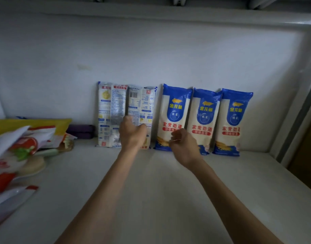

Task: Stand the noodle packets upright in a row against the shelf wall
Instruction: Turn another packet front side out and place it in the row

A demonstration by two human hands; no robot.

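Several noodle packets stand upright in a row against the white shelf wall. The two on the left, packet one and packet two, show their white printed backs. The three on the right show blue-and-cream fronts. My left hand is curled in front of the lower part of packet two, by the seam with packet one; whether it grips the packet is hidden. My right hand is a loose fist low in front of the third and fourth packets, holding nothing.
A heap of other food bags, red, white and yellow, lies at the left of the shelf floor, with a dark purple item behind it. A frame post borders the right side.
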